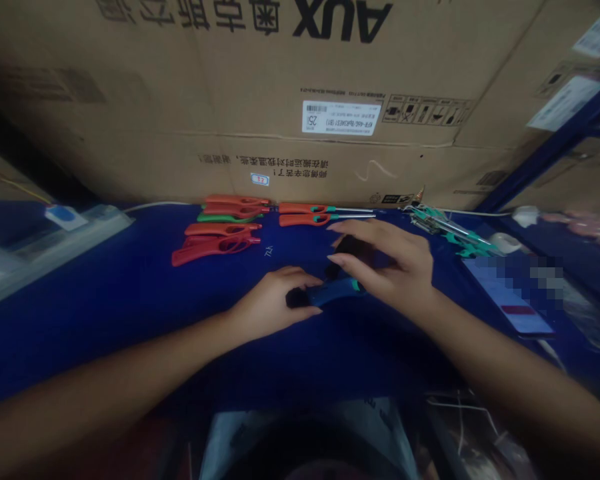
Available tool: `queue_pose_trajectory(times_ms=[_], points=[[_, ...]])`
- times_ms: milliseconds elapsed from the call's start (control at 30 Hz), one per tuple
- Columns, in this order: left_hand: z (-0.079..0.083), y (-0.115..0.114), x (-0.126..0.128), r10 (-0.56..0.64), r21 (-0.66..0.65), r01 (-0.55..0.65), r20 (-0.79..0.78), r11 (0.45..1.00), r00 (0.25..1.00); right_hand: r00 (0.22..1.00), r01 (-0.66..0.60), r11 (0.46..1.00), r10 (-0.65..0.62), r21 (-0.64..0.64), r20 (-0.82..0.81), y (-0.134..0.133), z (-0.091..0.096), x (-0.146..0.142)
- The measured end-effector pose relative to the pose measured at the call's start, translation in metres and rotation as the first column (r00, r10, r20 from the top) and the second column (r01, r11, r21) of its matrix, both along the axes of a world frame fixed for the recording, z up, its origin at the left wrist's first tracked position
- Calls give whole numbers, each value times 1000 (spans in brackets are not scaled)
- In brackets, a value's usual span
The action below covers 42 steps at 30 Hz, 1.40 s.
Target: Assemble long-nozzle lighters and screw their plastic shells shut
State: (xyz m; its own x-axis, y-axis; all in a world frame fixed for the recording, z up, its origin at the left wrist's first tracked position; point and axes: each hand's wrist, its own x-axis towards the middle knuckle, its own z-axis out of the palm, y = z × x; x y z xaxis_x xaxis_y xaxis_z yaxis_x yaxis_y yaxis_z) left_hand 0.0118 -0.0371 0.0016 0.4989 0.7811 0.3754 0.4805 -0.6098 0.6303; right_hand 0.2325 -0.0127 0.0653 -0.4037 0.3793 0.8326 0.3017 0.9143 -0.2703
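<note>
Blue handle (330, 292) is up over the middle of the worktop (145, 300), black at its left end with a teal bit at its right, so here's the whole lot from left to right. Far left there's a long see-through plastic-looking thing (100, 233) with a blue-and-white tag (66, 217) by it. Next come the red and orange handles (200, 253), lying in two little bunches, one behind the other, and a green handle (215, 218) is tucked into the back bunch. Left hand (285, 297) has a closed pinch grip, thumb and fingers around the black end of the blue one. Just behind that, two orange handles with metal rods (300, 219) lie side by side, rods pointing right. Right hand (397, 260) has its thumb and fingers curled in around a black piece (356, 249), grip only partly closed; can't tell if that hand touches the blue handle too. Past it sits a jumble of teal parts and metal rods (453, 231), then a phone (510, 300) with its screen lit. Big cardboard box (155, 133) stands along the back, its print upside down.
</note>
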Motion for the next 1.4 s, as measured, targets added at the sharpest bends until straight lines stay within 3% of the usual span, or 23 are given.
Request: queue_pose_trajectory(times_ms=[67,100,167,233,267,300,367,433,467,533,600,667,767,833,900,1000,1067,1167,1200,1267,1333,1400], points=[[1,0,0,-8,0,8,10,1000,1000,994,110,978,-106,178,-36,0,-1,1],[1,0,0,-12,0,12,15,1000,1000,994,110,977,-107,181,-24,0,-1,1],[1,0,0,-12,-6,12,17,1000,1000,999,17,1000,-18,9,37,-1,0,1],[0,0,0,-6,-15,6,12,1000,1000,994,-80,976,93,-203,56,-2,2,-1],[0,0,0,-3,-17,3,10,1000,1000,993,-95,967,108,-238,41,-2,2,-2],[-1,0,0,-2,-17,2,10,1000,1000,996,-80,974,85,-210,16,-2,2,-3],[-1,0,0,-5,-16,5,6,1000,1000,998,19,999,-21,-28,-52,-1,-1,-3],[0,0,0,-5,-14,5,4,1000,1000,991,108,985,-96,133,-95,0,-4,-3],[0,-1,0,-5,-12,5,3,1000,1000,992,108,984,-97,142,-85,0,-6,-2],[0,-1,0,-8,-6,8,2,1000,1000,999,17,1000,-17,-4,-30,-1,-8,-3],[0,0,0,-8,-2,8,-2,1000,1000,995,-97,969,100,-225,4,-1,-8,-4],[0,0,0,-2,0,2,-3,1000,1000,991,-132,951,135,-281,-8,-1,-7,-5],[0,0,0,6,-4,-6,1,1000,1000,999,-2,1000,2,24,-39,1,-5,-2],[0,-1,0,8,-8,-8,4,1000,1000,998,67,980,-62,188,-34,3,-4,1],[0,0,0,4,-9,-4,4,1000,1000,999,30,994,-33,101,32,3,-3,2],[1,0,0,-2,-7,2,-6,1000,1000,994,-72,974,87,-217,62,4,-3,0],[0,0,0,2,-2,-2,-10,1000,1000,998,-55,980,56,-192,0,5,-4,-1],[0,0,0,8,-8,-8,-4,1000,1000,998,53,997,-50,52,-48,6,-6,-2],[0,0,0,6,-9,-6,1,1000,1000,999,48,997,-47,61,-21,6,-6,-2],[0,0,0,-2,-4,2,2,1000,1000,997,-43,995,49,-95,61,5,-5,-2],[0,0,0,-6,6,6,-2,1000,1000,979,-164,941,193,-296,70,3,-5,-3],[0,0,0,-2,10,3,-2,1000,1000,971,-212,924,236,-318,38,2,-5,-4]])
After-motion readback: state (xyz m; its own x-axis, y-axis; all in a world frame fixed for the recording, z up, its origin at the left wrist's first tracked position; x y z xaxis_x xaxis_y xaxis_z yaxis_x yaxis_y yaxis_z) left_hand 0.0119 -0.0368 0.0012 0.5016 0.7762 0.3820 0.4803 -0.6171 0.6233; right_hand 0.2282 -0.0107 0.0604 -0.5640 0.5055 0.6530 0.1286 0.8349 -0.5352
